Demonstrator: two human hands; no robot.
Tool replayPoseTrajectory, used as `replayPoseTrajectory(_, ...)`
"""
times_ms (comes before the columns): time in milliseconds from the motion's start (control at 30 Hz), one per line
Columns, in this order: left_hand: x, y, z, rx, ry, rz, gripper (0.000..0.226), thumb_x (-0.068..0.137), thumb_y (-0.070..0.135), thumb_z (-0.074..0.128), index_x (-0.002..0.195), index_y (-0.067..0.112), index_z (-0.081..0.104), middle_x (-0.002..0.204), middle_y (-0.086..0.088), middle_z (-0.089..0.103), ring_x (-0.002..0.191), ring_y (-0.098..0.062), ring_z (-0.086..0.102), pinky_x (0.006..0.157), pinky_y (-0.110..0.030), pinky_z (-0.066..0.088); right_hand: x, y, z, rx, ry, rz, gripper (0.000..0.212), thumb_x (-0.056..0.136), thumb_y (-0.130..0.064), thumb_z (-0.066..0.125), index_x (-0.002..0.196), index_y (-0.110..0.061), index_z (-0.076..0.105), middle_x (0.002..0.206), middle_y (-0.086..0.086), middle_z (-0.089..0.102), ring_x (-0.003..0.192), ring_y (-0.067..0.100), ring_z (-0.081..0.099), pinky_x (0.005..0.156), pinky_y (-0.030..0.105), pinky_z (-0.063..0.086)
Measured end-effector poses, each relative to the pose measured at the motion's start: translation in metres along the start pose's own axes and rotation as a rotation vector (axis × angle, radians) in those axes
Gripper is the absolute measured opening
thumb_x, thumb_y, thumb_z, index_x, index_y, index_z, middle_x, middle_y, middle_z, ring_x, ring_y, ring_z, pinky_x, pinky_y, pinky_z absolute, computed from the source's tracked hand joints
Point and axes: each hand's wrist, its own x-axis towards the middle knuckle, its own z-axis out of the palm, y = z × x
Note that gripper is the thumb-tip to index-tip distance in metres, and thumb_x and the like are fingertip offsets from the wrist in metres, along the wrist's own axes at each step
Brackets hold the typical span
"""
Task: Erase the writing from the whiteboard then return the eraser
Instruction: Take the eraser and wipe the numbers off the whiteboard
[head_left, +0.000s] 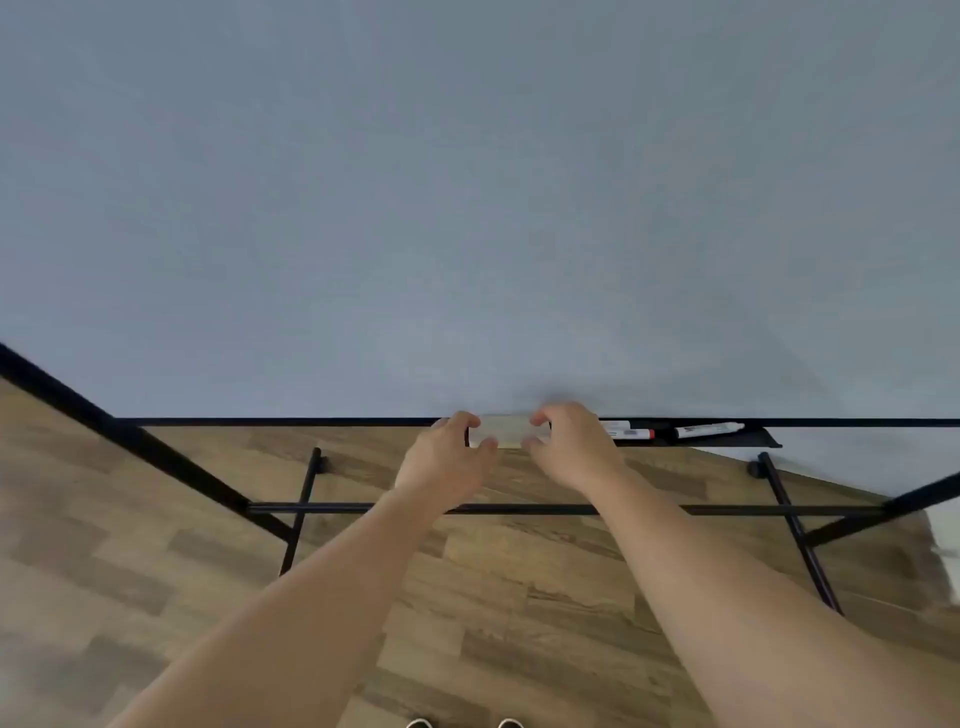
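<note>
Head view showed us a whiteboard bare of writing (erasing looked done), our left hand and right hand both curled around the eraser at the marker tray, not yet released.

Both hands gripped the pale eraser at the whiteboard's bottom edge: left hand on its left end, right hand on its right. Markers lay in the tray beside.

— Item: eraser?
— Lay at whiteboard's lower edge, between left hand and right hand.
— Markers?
— On tray, right of eraser.
</note>
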Motion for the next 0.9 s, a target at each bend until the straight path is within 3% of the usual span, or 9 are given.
replayPoseTrajectory(133,0.013,-0.007,0.011,0.038,-0.05,-0.015,0.05,0.095,0.053,0.046,0.137,0.027,0.049,0.128,0.002,0.06,0.117,-0.022,0.055,0.095,-0.045,0.051,0.01,0.003,0.013,-0.027,0.003,0.027,0.037,0.092,-0.034,0.062,0.125,-0.018,0.06,0.129,0.003,0.053,0.112,0.022,0.056,0.091,0.034,0.048)
replayPoseTrajectory(300,0.021,-0.01,0.019,0.0,-0.005,-0.007,0.042,0.095,0.049,0.049,0.129,0.025,0.056,0.121,0.002,0.062,0.114,-0.021,0.055,0.095,-0.043,0.049,0.017,0.006,0.018,-0.005,0.041,0.029,0.035,0.088,-0.033,0.068,0.117,-0.014,0.064,0.123,0.003,0.053,0.107,0.02,0.057,0.087,0.031,0.045)
replayPoseTrajectory(367,0.02,-0.009,0.017,-0.028,0.007,-0.016,0.04,0.095,0.05,0.049,0.125,0.026,0.058,0.119,0.002,0.062,0.111,-0.021,0.056,0.091,-0.04,0.05,0.017,0.005,0.018,0.018,0.049,0.028,0.036,0.086,-0.037,0.07,0.115,-0.016,0.065,0.122,0.0,0.052,0.105,0.019,0.056,0.085,0.03,0.045)
replayPoseTrajectory(533,0.01,-0.001,-0.003,-0.074,0.002,-0.016,0.033,0.096,0.05,0.049,0.116,0.027,0.059,0.108,0.002,0.059,0.084,-0.012,0.058,0.065,-0.029,0.044,0.008,-0.004,0.0,0.027,0.019,0.007,0.043,0.08,-0.046,0.075,0.114,-0.021,0.065,0.12,-0.002,0.055,0.099,0.014,0.054,0.079,0.027,0.042)
replayPoseTrajectory(600,0.006,0.004,-0.014,-0.089,0.026,-0.008,0.03,0.096,0.049,0.05,0.113,0.026,0.06,0.106,0.0,0.06,0.084,-0.013,0.058,0.066,-0.029,0.044,0.004,-0.011,-0.01,0.022,-0.008,-0.005,0.05,0.077,-0.05,0.076,0.116,-0.022,0.064,0.123,-0.001,0.059,0.108,0.017,0.056,0.082,0.028,0.043)
replayPoseTrajectory(767,-0.013,0.022,-0.05,-0.163,0.108,0.037,0.021,0.096,0.045,0.053,0.108,0.029,0.06,0.108,0.004,0.062,0.089,-0.015,0.063,0.078,-0.04,0.059,-0.016,-0.04,-0.045,0.027,0.002,-0.071,0.053,0.077,-0.053,0.074,0.121,-0.026,0.061,0.127,-0.005,0.06,0.111,0.016,0.058,0.089,0.032,0.049)
replayPoseTrajectory(900,-0.031,0.038,-0.08,-0.245,0.184,0.071,0.012,0.097,0.038,0.054,0.102,0.03,0.061,0.107,0.005,0.064,0.081,-0.014,0.067,0.063,-0.03,0.056,-0.032,-0.063,-0.077,0.011,0.058,-0.125,0.05,0.07,-0.059,0.075,0.11,-0.032,0.061,0.113,-0.008,0.06,0.094,0.012,0.059,0.081,0.035,0.055)
